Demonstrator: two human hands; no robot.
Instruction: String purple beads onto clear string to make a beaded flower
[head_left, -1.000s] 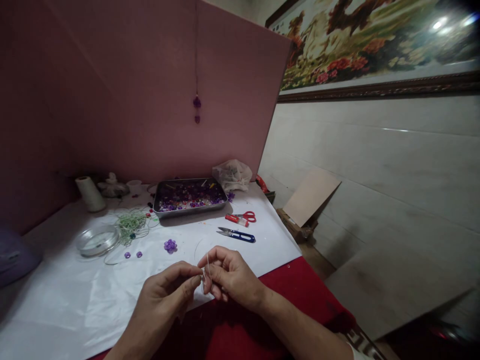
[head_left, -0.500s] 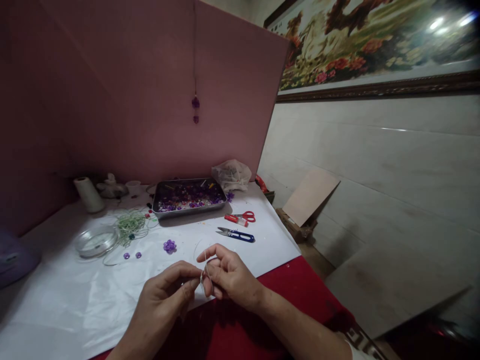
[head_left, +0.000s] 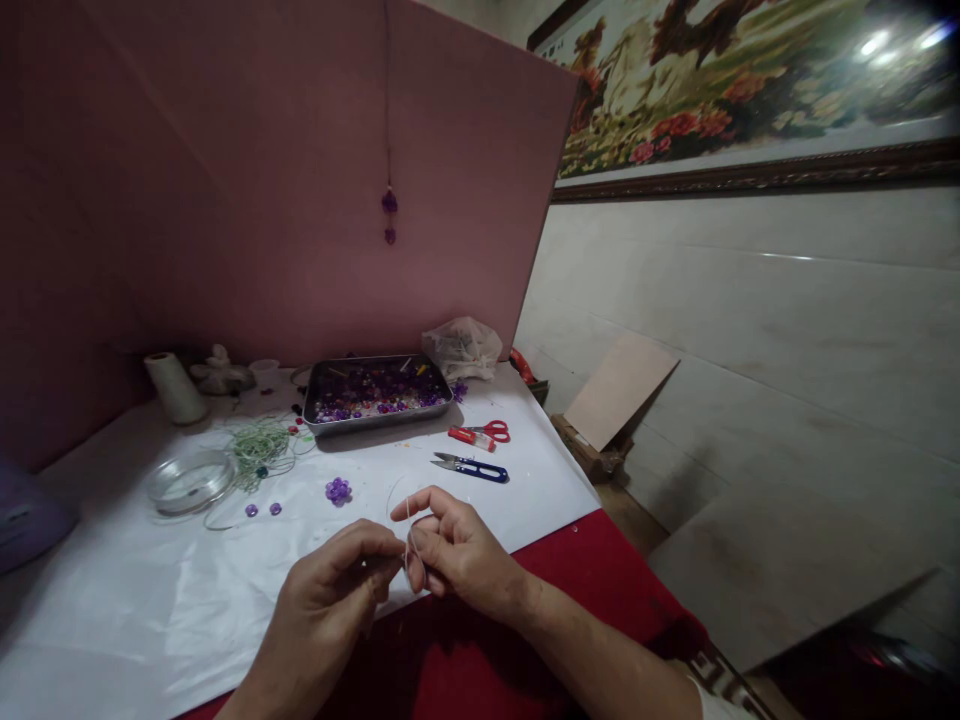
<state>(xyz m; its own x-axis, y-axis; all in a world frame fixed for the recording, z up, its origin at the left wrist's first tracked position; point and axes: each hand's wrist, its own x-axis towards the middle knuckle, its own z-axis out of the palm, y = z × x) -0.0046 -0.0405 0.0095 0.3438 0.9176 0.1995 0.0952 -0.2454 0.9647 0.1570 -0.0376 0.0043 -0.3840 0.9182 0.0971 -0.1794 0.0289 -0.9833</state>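
A thin pale cord [head_left: 407, 535] runs in a loop between my two hands, over the near edge of the white table covering. My right hand [head_left: 450, 545] pinches it between thumb and fingers, its index finger reaching out along the strand. My left hand [head_left: 337, 580] meets it from the left, thumb and fingertips closed together at the cord; the exact spot it grips is small and partly hidden. Just beyond the hands lies a purple bead cluster [head_left: 338, 491]. Two loose purple beads [head_left: 263, 510] rest to its left.
Blue thread snips [head_left: 471, 467], red-handled scissors [head_left: 496, 431] and a red lighter [head_left: 472, 439] lie beyond my right hand. Behind is a dark tray [head_left: 379, 428] of beads. Leftward are a clear spool [head_left: 190, 482], tangled green cord [head_left: 259, 447] and a white thread cone [head_left: 175, 388]. A bead pendant [head_left: 389, 202] hangs behind.
My left thumb and fingertips have shifted slightly at the cord, and its loop has changed shape a little. My right hand holds nearly the same pose.
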